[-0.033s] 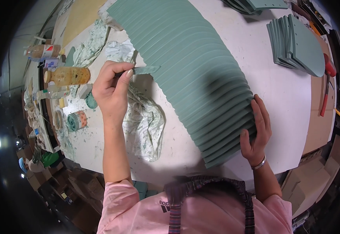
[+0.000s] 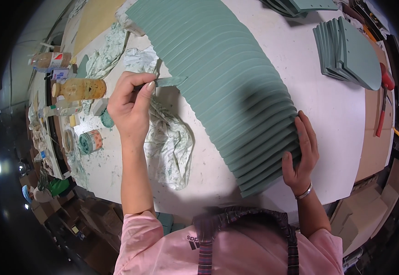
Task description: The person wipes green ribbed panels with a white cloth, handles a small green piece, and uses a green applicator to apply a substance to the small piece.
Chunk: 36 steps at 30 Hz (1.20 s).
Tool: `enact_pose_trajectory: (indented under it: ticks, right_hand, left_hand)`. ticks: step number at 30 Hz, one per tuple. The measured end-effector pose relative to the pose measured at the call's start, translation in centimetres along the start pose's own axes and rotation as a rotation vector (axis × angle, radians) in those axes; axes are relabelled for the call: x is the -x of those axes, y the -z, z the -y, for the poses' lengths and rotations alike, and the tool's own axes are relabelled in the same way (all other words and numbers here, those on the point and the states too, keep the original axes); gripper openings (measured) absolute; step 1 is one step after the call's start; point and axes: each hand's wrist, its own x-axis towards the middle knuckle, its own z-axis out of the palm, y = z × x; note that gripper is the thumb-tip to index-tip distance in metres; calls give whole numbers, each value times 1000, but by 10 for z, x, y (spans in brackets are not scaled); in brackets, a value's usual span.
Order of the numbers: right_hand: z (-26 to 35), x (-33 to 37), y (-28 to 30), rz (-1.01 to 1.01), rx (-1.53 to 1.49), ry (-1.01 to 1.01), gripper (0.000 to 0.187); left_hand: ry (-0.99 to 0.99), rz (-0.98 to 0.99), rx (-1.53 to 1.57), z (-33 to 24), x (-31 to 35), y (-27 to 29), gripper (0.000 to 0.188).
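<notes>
A long fanned row of overlapping green curved-edge sheets [image 2: 227,68] runs from the far left toward me across the white table [image 2: 204,178]. My left hand [image 2: 131,103] is closed in a pinch on a small flat green-coated tool [image 2: 171,82]. Its slanted tip reaches the row's left edge; whether it is a spatula or a brush, I cannot tell. At the near right end of the row, my right hand [image 2: 302,153] rests against the sheet edges, thumb and fingers apart. A green-stained cloth [image 2: 169,146] lies below my left hand.
To the left stand a jar of amber liquid [image 2: 82,89], a tub of green paste [image 2: 89,142] and a bottle [image 2: 50,61]. More green-stained rags [image 2: 108,52] lie behind them. At the right are a stack of green pieces [image 2: 346,55] and a red-handled hammer [image 2: 381,110].
The tool in my left hand has shifted very slightly left. My right hand and the row of sheets have not visibly moved.
</notes>
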Motion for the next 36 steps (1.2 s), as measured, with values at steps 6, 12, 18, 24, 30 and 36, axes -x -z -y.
enact_pose_trajectory:
  ticks: [6,12,18,24,30,36]
  right_hand:
    - [1,1,-1,-12,-1,6,61]
    - [-1,1,-1,-27,-18,12,61]
    - [-4,2,-1,-46,-17,37,62]
    - [-4,6,-2,-62,-22,52,63]
    - [-13,10,-8,-117,38,128,59]
    - [-9,8,-8,-115,28,128,58]
  left_hand:
    - [19,0,-21,-2,4,4,9]
    - [69,-25,96,-21,19,9,14]
    - [245,-23,246,-49,55,-1,24]
    - [274,-33,287,-66,94,-13,21]
    - [317,-113,278,-78,140,-29,20]
    - [356,-208,262,-90,181,-41,18]
